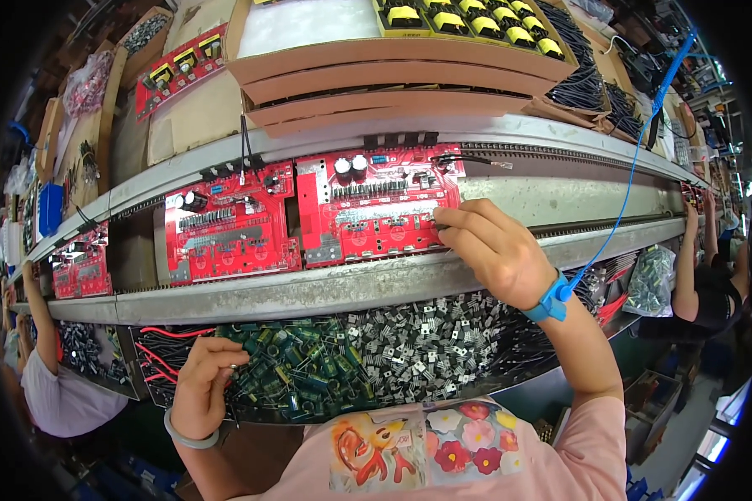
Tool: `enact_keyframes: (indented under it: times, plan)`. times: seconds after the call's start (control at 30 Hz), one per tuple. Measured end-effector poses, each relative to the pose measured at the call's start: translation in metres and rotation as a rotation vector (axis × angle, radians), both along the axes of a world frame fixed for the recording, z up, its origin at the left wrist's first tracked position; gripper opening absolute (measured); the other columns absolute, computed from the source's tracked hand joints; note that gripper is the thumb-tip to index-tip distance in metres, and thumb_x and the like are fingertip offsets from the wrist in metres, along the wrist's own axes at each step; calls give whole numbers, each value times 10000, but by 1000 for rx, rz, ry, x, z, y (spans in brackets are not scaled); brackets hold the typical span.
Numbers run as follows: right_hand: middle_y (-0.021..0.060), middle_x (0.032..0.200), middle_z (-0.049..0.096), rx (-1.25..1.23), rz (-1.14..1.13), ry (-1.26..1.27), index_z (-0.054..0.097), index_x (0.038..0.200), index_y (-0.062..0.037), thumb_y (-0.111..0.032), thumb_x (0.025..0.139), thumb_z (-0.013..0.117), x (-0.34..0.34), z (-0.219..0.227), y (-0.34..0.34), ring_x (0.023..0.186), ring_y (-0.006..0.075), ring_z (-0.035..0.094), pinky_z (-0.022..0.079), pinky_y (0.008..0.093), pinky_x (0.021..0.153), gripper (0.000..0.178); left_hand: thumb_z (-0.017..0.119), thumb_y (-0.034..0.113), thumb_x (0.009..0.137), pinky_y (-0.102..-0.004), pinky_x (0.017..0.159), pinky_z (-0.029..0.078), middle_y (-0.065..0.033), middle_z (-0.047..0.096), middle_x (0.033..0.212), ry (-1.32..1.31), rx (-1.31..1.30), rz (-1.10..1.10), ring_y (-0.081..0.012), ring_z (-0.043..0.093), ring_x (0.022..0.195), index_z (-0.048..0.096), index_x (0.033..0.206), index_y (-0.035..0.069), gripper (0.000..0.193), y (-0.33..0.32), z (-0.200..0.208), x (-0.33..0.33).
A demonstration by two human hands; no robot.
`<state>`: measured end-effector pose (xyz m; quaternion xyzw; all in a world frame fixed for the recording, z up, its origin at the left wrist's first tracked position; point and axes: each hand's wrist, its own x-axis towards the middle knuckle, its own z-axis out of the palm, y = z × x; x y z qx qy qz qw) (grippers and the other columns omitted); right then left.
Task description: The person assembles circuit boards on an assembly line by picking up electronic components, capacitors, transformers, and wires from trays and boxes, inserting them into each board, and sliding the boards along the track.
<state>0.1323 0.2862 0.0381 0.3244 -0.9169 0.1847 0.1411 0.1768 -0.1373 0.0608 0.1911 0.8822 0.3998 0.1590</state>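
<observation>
My right hand (501, 255), with a blue wrist strap (551, 302) on, pinches at the right edge of a red circuit board (380, 209). Something small and dark shows at its fingertips, too hidden to name. The board carries a row of dark upright parts, two white-topped capacitors and black wires. My left hand (202, 380) is closed over the left end of the parts tray, beside a heap of green capacitors (297, 367). A small shiny bit shows between its thumb and fingers. Left of the first board lies a second red circuit board (230, 225).
Metal conveyor rails (226, 299) run across in front of me. The tray also holds three-legged transistors (426, 342) and red-black wires (163, 355). Behind stands a cardboard box (401, 79) with yellow-black transformers (476, 21). A blue cord (627, 192) hangs at right. Other people's arms (685, 263) reach in from both sides.
</observation>
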Motion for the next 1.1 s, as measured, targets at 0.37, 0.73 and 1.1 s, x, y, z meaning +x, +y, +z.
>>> enact_keyframes:
  times: [0.37,0.73,1.1]
  plan:
    - [155,1109,726,2,2,-67,668,965,19,0,766,682,-4,-8,4,956,317,694,597,388,821,200,682,-126,846,-387,852,565,-172,732,1099,96,-52,-192,-348,711,974,696,1115,6,301,32,30,-9]
    - [179,1214,708,-120,-85,-149,699,1142,-4,22,810,706,3,-1,6,985,347,702,596,400,858,333,770,-30,875,-307,750,562,-105,730,950,156,218,-119,-194,725,843,711,1093,-2,227,159,-12,-93]
    - [167,1142,705,-235,-173,-121,712,1227,-35,40,836,728,17,1,15,997,342,716,608,398,839,399,775,-34,868,-317,754,574,-129,731,979,305,140,-223,-220,722,844,713,1091,2,235,180,-29,-107]
